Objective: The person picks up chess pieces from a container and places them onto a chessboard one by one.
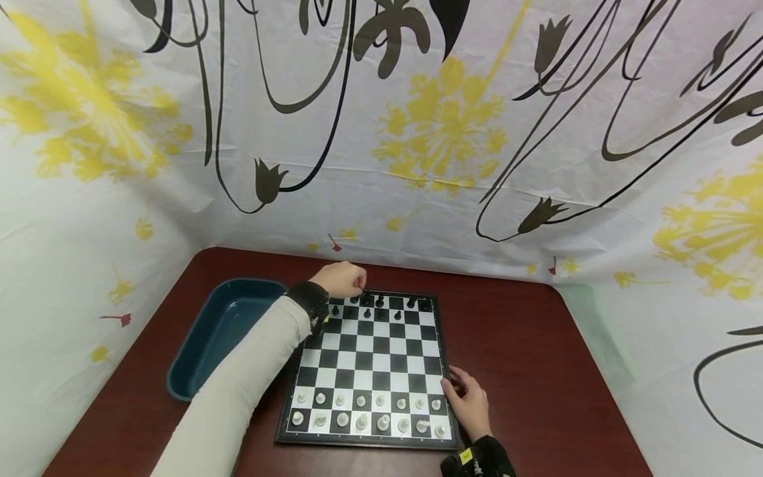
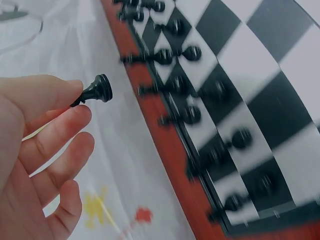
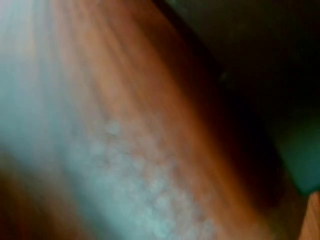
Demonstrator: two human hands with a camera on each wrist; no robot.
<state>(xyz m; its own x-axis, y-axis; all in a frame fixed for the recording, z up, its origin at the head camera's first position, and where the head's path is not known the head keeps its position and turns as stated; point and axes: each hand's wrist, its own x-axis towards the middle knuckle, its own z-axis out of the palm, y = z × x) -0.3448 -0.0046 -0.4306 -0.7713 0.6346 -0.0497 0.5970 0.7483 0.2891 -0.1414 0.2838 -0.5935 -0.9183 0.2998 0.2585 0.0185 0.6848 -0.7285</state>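
A black-and-white chessboard (image 1: 372,363) lies on the table with white chess pieces (image 1: 361,421) in two rows on the near side. Black chess pieces (image 2: 186,84) stand along the far side. My left hand (image 1: 341,279) is over the far left edge of the board. Between thumb and fingers it pinches a black chess piece (image 2: 97,90), base outward; the fingertips hide its top, so its kind cannot be told. My right hand (image 1: 469,405) grips the board's right edge near the white pieces, thumb over the border. The right wrist view is too blurred to show fingers.
A teal plastic tray (image 1: 179,371) stands left of the board, partly behind my left sleeve (image 1: 232,384). The reddish-brown table (image 1: 518,344) extends to the right. White patterned cloth (image 1: 334,218) hangs behind the table and at its sides.
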